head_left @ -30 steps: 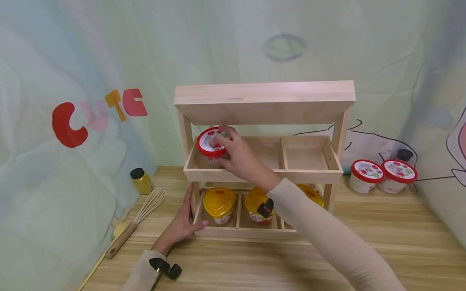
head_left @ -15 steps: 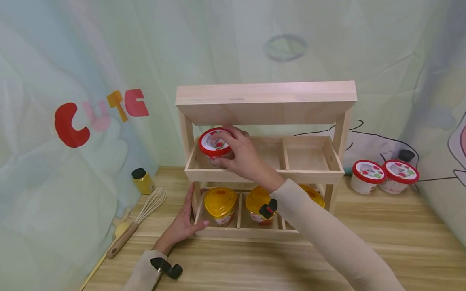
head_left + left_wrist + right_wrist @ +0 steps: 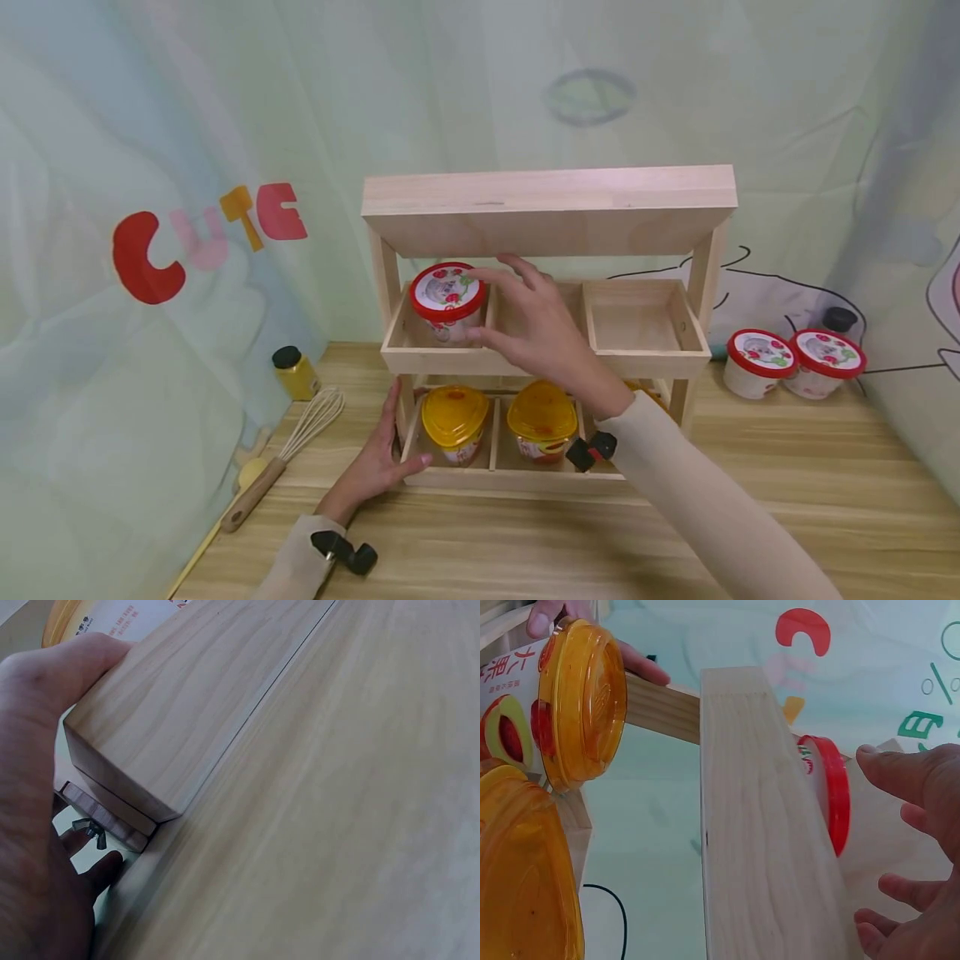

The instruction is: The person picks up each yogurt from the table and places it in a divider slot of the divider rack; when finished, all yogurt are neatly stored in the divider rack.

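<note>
A two-tier wooden rack [image 3: 547, 364] stands on the table. My left hand [image 3: 375, 458] holds its lower left corner; in the left wrist view, the thumb lies over the front edge and the fingers reach round the side. A white tub with a red lid [image 3: 448, 302] sits upright in the upper tray's left compartment. Just right of it is my right hand [image 3: 536, 329], fingers spread and holding nothing, with a visible gap to the tub in the right wrist view. Below, tubs with yellow lids [image 3: 454, 421] stand in the lower tray; my right forearm partly hides the rightmost.
Two more red-lidded tubs [image 3: 760, 364] stand on the table to the right, a black-capped container [image 3: 838, 320] behind them. On the left lie a whisk [image 3: 281, 458] and a small yellow jar with a black lid [image 3: 296, 373]. A printed cloth [image 3: 480, 100] hangs behind.
My right hand has let go of the red-lidded tub and moved right, its fingers spreading. The tub stays in the upper left compartment. My left hand keeps its hold on the rack.
</note>
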`<state>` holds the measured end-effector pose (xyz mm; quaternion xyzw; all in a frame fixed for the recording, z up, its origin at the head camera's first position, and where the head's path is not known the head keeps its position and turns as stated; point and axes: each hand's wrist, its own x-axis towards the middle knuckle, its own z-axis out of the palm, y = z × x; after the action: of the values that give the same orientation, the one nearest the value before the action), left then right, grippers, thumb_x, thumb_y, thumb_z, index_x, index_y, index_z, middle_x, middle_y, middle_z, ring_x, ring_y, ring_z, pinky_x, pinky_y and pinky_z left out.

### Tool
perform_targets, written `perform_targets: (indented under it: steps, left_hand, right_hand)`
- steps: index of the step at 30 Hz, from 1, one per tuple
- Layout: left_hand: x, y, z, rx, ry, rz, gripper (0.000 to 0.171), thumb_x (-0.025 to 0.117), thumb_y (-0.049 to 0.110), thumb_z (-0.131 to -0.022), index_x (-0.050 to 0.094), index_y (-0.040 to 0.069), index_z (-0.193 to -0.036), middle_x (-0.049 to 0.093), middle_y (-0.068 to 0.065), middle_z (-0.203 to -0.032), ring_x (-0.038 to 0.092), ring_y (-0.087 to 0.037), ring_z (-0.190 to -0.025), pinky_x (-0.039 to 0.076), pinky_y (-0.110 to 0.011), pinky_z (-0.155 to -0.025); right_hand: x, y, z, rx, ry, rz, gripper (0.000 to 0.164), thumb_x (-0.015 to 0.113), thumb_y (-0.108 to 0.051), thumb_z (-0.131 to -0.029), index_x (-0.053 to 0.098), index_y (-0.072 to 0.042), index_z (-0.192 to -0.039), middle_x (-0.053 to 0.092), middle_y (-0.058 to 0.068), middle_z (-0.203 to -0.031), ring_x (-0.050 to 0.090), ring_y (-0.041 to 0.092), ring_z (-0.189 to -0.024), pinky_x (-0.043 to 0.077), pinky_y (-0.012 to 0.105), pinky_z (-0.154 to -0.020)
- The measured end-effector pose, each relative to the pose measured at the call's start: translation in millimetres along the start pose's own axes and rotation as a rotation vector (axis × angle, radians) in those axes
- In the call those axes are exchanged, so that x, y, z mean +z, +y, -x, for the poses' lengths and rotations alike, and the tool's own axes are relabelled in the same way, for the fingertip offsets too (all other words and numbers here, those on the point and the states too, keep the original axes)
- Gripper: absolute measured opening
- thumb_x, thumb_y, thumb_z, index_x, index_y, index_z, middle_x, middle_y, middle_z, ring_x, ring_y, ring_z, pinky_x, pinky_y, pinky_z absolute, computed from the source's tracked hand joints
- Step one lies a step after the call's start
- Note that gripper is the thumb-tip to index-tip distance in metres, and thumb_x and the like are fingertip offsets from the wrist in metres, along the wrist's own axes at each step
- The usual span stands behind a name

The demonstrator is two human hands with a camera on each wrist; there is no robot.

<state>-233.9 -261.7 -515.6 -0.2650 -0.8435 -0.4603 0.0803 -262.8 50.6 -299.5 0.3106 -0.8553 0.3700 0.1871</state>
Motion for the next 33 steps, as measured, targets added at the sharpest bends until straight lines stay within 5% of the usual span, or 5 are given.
perform_targets:
  steps: [14, 33]
  left_hand:
    - [0.8, 4.7, -0.6, -0.020, -0.007, 0.018, 0.136, 0.089, 0.016, -0.084, -0.015, 0.020, -0.172, 0.024, -0.032, -0.174, 0.025, -0.061, -0.158, 0.019, -0.084, -0.120]
    - [-0.2, 3.2, 0.3, -0.066, -0.005, 0.024, 0.137, 0.089, 0.018, -0.085, -0.016, 0.024, -0.172, 0.024, -0.031, -0.174, 0.025, -0.061, -0.158, 0.020, -0.082, -0.121]
  right_hand:
    - [-48, 13, 53, -0.031, 0.158, -0.005, 0.069, 0.092, -0.025, -0.086, 0.063, -0.023, -0.148, 0.040, 0.013, -0.173, 0.035, 0.038, -0.161, 0.035, 0.072, -0.124]
    - [-100, 43, 94, 0.064, 0.290, 0.086, 0.070, 0.091, -0.016, -0.085, 0.063, -0.023, -0.148, 0.042, 0.011, -0.172, 0.038, 0.043, -0.159, 0.033, 0.081, -0.117]
